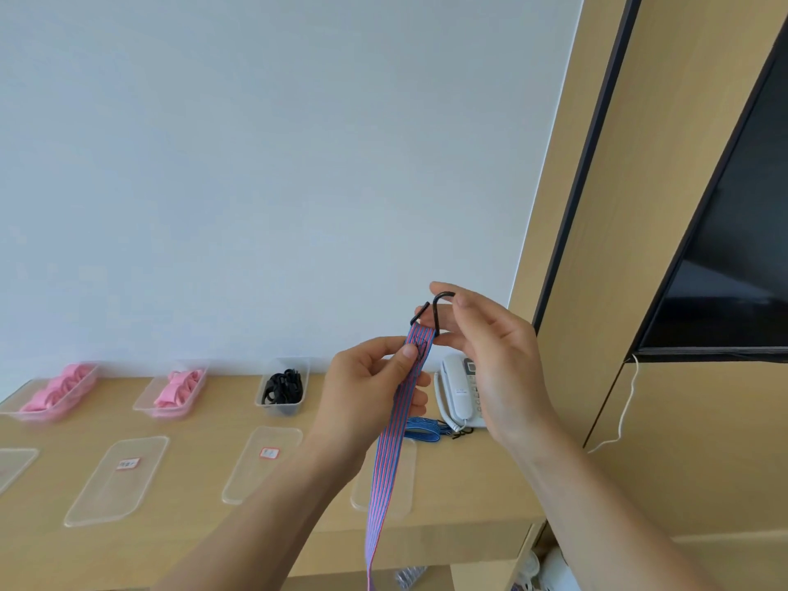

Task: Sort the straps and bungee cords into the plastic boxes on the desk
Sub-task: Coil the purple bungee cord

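Observation:
I hold a flat blue-and-red striped bungee cord (pixel 390 454) up above the desk. My left hand (pixel 366 390) pinches its top end just below the black metal hook (pixel 430 311). My right hand (pixel 490 347) pinches the hook itself. The cord hangs down past the desk's front edge. Another blue striped cord (pixel 422 432) lies on the desk beside the phone. Three open plastic boxes stand at the back: two with pink straps (pixel 59 392) (pixel 177 392) and one with black cords (pixel 283 388).
Several clear box lids (pixel 119 479) (pixel 262 462) (pixel 396 484) lie flat on the wooden desk (pixel 204 543), two with labels. A white telephone (pixel 458 390) sits at the desk's right end. A dark screen (pixel 733 249) hangs on the wood panel to the right.

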The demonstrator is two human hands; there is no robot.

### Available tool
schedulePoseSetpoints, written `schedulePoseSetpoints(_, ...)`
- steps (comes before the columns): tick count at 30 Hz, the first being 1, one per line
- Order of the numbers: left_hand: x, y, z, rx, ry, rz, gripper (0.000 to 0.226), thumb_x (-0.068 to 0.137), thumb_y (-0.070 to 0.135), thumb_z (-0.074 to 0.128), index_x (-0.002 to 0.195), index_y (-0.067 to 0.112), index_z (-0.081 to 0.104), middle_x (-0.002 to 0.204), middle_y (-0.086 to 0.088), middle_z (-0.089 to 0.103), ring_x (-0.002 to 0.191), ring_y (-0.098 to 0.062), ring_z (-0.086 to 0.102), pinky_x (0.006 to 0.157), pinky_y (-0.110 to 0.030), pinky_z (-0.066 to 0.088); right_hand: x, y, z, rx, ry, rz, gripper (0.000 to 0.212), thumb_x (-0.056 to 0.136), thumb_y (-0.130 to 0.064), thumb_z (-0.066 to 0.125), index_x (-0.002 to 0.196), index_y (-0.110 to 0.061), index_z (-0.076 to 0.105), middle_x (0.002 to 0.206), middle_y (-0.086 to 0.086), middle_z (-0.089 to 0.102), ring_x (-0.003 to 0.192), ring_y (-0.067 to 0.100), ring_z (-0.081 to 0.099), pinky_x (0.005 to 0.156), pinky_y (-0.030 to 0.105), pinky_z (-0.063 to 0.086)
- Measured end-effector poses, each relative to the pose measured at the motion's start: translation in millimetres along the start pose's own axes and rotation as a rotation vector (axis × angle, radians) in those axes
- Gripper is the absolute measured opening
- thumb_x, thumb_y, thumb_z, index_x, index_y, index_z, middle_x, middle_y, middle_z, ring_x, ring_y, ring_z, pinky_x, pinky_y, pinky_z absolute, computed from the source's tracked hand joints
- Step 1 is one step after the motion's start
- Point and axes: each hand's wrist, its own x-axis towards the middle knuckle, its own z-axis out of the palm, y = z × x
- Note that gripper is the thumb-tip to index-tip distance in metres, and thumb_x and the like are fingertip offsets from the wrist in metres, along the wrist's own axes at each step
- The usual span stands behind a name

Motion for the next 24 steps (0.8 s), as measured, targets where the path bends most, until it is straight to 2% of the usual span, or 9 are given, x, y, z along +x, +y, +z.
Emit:
schedulePoseSetpoints(2,2,0,0,-0.005,0.004,0.012,0.023,0.105,0.018,0.058,0.112,0.006,0.076,0.072,-0.008,0.071,0.062,-0.022,0.063,0.064,-0.033,0.057,-2,4,0,-0.066,-0.025,-0.02,0.029,0.098,-0.036,0.054,0.108,-0.019,0.075,0.102,0.007,0.076,0.102,0.029,0.07,0.091,0.042,0.056)
schedulePoseSetpoints(6,2,-2,-1,-0.047,-0.044,0.01,0.025,0.107,0.014,0.054,0.116,0.004,0.075,0.081,-0.008,0.072,0.072,-0.023,0.065,0.074,-0.034,0.058,-8,13,-3,-0.145,-0.109,-0.039,0.014,0.095,-0.02,0.068,0.104,-0.023,0.077,0.115,-0.006,0.073,0.113,0.008,0.066,0.095,0.027,0.051)
schedulePoseSetpoints(9,-1,1,-2,-0.124,-0.147,0.011,0.028,0.106,0.004,0.052,0.126,0.008,0.071,0.11,-0.012,0.077,0.096,-0.025,0.073,0.092,-0.041,0.06,-12,21,-4,-0.125,-0.11,-0.076,0.034,0.079,-0.017,0.075,0.113,-0.023,0.073,0.13,-0.003,0.065,0.119,0.015,0.065,0.099,0.035,0.053)
schedulePoseSetpoints(14,-3,4,-5,-0.178,-0.217,0.025,0.042,0.099,-0.013,0.051,0.13,0.009,0.068,0.111,-0.01,0.078,0.104,-0.016,0.073,0.084,-0.029,0.059,-12,25,-9,-0.152,-0.15,-0.135,0.063,0.074,-0.005,0.076,0.134,-0.015,0.06,0.132,0.004,0.065,0.127,0.018,0.059,0.101,0.03,0.051)
schedulePoseSetpoints(16,-3,5,-8,-0.174,-0.244,0.017,0.051,0.089,-0.017,0.054,0.132,0.008,0.067,0.111,-0.011,0.077,0.104,-0.02,0.071,0.089,-0.036,0.06,-12,24,-11,-0.17,-0.158,-0.135,0.066,0.073,0.0,0.077,0.136,-0.013,0.058,0.133,0.002,0.065,0.127,0.016,0.059,0.1,0.028,0.05)
schedulePoseSetpoints(18,-3,7,-10,-0.182,-0.267,-0.002,0.065,0.071,-0.009,0.051,0.129,0.01,0.07,0.113,-0.014,0.075,0.102,-0.024,0.07,0.097,-0.049,0.058,-13,22,-11,-0.188,-0.161,-0.124,0.069,0.074,0.01,0.078,0.135,-0.016,0.059,0.133,-0.001,0.064,0.125,0.013,0.06,0.101,0.029,0.051)
schedulePoseSetpoints(20,-4,8,-11,-0.191,-0.283,-0.019,0.068,0.063,-0.003,0.047,0.124,0.013,0.074,0.113,-0.017,0.073,0.099,-0.028,0.067,0.103,-0.057,0.051,-15,21,-12,-0.218,-0.162,-0.137,0.072,0.074,0.016,0.077,0.135,-0.018,0.059,0.133,-0.003,0.064,0.127,0.011,0.059,0.103,0.029,0.05)
schedulePoseSetpoints(22,-6,9,-11,-0.19,-0.304,-0.028,0.061,0.069,-0.001,0.05,0.123,0.013,0.075,0.111,-0.015,0.072,0.1,-0.028,0.066,0.1,-0.052,0.054,-16,22,-11,-0.237,-0.157,-0.153,0.071,0.074,0.015,0.078,0.135,-0.017,0.059,0.132,-0.004,0.065,0.127,0.01,0.059,0.103,0.028,0.049)
schedulePoseSetpoints(24,-8,10,-10,-0.173,-0.296,-0.014,0.046,0.086,-0.002,0.056,0.126,0.012,0.073,0.113,-0.013,0.074,0.105,-0.027,0.068,0.095,-0.046,0.057,-18,21,-11,-0.26,-0.149,-0.177,0.068,0.076,0.012,0.079,0.136,-0.015,0.059,0.132,-0.003,0.065,0.125,0.008,0.059,0.101,0.023,0.049)
